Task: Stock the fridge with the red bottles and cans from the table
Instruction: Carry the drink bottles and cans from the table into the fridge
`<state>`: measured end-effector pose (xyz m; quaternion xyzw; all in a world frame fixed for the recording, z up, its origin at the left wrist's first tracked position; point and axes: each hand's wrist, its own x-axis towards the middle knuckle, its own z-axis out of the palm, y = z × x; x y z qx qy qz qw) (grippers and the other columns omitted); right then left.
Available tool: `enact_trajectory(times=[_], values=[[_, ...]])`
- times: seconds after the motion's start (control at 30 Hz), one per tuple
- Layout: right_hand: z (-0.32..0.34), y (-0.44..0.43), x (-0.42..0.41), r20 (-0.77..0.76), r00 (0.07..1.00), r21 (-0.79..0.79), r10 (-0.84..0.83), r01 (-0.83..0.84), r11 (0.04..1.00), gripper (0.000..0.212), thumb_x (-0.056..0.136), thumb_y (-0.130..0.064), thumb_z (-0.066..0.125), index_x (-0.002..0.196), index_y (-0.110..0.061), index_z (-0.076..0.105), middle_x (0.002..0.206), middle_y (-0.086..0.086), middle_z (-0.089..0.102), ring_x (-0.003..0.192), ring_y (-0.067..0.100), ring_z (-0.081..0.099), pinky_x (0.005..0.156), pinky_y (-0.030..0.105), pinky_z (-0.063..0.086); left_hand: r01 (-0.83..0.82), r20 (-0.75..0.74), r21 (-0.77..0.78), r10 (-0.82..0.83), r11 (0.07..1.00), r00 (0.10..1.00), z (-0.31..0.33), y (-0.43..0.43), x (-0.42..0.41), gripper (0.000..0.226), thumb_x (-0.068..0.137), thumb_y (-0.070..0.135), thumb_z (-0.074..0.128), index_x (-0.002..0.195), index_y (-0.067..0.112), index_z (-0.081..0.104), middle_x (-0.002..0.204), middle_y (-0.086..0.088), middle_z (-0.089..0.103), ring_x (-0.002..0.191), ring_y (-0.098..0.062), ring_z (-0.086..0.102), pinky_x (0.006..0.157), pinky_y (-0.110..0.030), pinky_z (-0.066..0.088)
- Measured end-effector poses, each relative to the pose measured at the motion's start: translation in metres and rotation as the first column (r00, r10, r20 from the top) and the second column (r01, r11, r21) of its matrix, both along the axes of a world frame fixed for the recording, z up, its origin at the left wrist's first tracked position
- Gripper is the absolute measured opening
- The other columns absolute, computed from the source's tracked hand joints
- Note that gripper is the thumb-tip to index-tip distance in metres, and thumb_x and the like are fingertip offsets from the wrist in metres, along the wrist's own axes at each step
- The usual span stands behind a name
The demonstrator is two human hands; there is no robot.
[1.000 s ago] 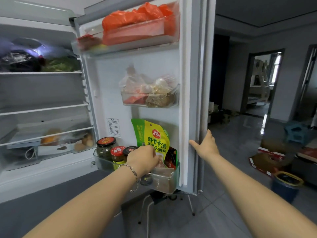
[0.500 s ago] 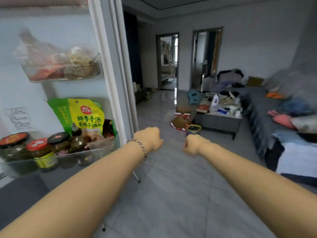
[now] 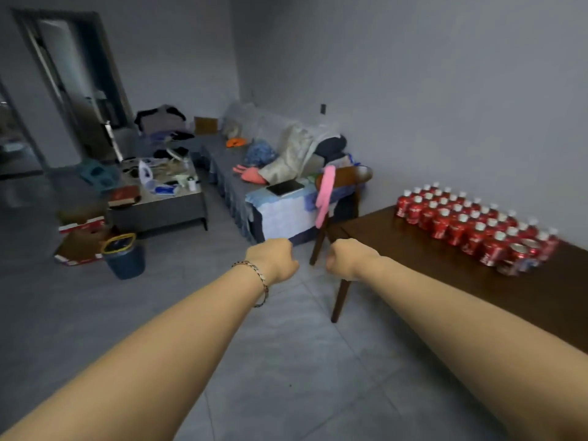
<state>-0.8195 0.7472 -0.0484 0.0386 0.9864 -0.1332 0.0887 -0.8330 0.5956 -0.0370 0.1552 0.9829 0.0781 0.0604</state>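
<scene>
Grey walls (image 3: 413,74), grey tiled floor (image 3: 286,377), cluttered sofa (image 3: 222,157), low coffee table (image 3: 159,214), open doorway (image 3: 73,90).

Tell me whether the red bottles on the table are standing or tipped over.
Standing. The red bottles sit in tight rows on the table, white caps all pointing up; none lies on its side.

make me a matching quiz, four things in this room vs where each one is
1 red plastic bottles with white caps
2 pink cloth
3 dark blue bucket with yellow rim
4 metal chain bracelet

A on the grey tiled floor
B on the dark wooden table
C round the left wrist
D draped over the wooden chair back

Pairs: 1-B, 2-D, 3-A, 4-C
</scene>
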Motion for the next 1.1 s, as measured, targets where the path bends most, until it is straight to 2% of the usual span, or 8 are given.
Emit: enact_trajectory(times=[0.1,0.23,0.4,0.5,0.67,0.8,0.93,1.1], values=[[-0.007,0.081,-0.006,0.029,0.993,-0.013,-0.11,0.111,0.994,0.03,0.092,-0.02,0.049,0.118,-0.01,0.059,0.12,0.011,0.059,0.109,0.029,0.057,0.086,0.034,0.045,0.121,0.012,0.029,-0.121,0.992,0.993,-0.009,0.078,-0.022,0.027,0.091,0.029,0.047,0.11,0.014,0.06,0.116,-0.007,0.059,0.106,-0.027,0.056,0.081,-0.032,0.044],[-0.016,0.191,-0.024,0.001,0.967,-0.041,-0.254,0.254,0.966,0.031,0.093,-0.02,0.046,0.119,-0.011,0.06,0.119,0.009,0.06,0.109,0.028,0.058,0.09,0.036,0.049,0.21,0.026,0.101,-0.214,0.972,0.976,-0.016,0.187,-0.062,0.023,0.092,0.024,0.047,0.102,0.012,0.064,0.104,-0.006,0.063,0.097,-0.026,0.059,0.074,-0.029,0.043],[-0.031,0.305,-0.064,-0.043,0.915,-0.027,-0.402,0.401,0.916,0.024,0.093,-0.017,0.043,0.106,-0.012,0.063,0.096,0.005,0.063,0.092,0.025,0.062,0.078,0.034,0.051,0.253,0.044,0.159,-0.263,0.954,0.964,-0.034,0.301,-0.128,0.018,0.091,0.023,0.046,0.097,0.016,0.062,0.094,-0.003,0.065,0.088,-0.022,0.062,0.078,-0.033,0.052],[-0.044,0.356,-0.096,-0.04,0.88,-0.024,-0.474,0.473,0.881,0.014,0.092,-0.018,0.045,0.09,-0.016,0.058,0.076,-0.002,0.053,0.084,0.022,0.059,0.073,0.032,0.05,0.295,0.057,0.167,-0.308,0.941,0.95,-0.049,0.354,-0.167,0.016,0.092,0.023,0.046,0.097,0.018,0.06,0.094,-0.002,0.064,0.087,-0.02,0.061,0.078,-0.033,0.052],[-0.067,0.421,-0.152,-0.025,0.818,-0.053,-0.575,0.574,0.817,0.014,0.093,-0.019,0.046,0.094,-0.015,0.06,0.085,0.0,0.057,0.081,0.019,0.058,0.066,0.027,0.048,0.378,0.059,0.136,-0.388,0.916,0.92,-0.072,0.424,-0.24,0.013,0.094,0.025,0.046,0.099,0.021,0.057,0.092,0.002,0.061,0.084,-0.015,0.059,0.072,-0.028,0.047],[-0.093,0.478,-0.211,0.001,0.728,-0.106,-0.686,0.682,0.724,0.016,0.093,-0.018,0.043,0.084,-0.013,0.055,0.075,0.0,0.052,0.076,0.02,0.055,0.051,0.022,0.036,0.489,0.049,0.137,-0.498,0.862,0.866,-0.092,0.493,-0.317,0.011,0.094,0.025,0.047,0.098,0.02,0.056,0.093,0.001,0.062,0.086,-0.015,0.059,0.078,-0.03,0.05],[-0.112,0.52,-0.252,0.036,0.65,-0.102,-0.759,0.758,0.644,0.025,0.092,-0.023,0.049,0.109,-0.009,0.061,0.108,0.009,0.061,0.099,0.027,0.059,0.073,0.031,0.046,0.606,0.003,0.148,-0.613,0.782,0.79,-0.111,0.551,-0.373,0.015,0.094,0.024,0.048,0.1,0.015,0.059,0.095,-0.001,0.061,0.087,-0.017,0.059,0.081,-0.034,0.051],[-0.156,0.571,-0.291,-0.017,0.564,-0.049,-0.825,0.824,0.564,0.036,0.092,-0.031,0.05,0.124,-0.014,0.053,0.126,0.008,0.046,0.117,0.026,0.045,0.086,0.036,0.045,0.629,-0.019,0.145,-0.634,0.764,0.773,-0.151,0.62,-0.434,0.016,0.091,0.024,0.05,0.103,0.015,0.057,0.102,-0.001,0.057,0.09,-0.017,0.058,0.081,-0.035,0.052]])
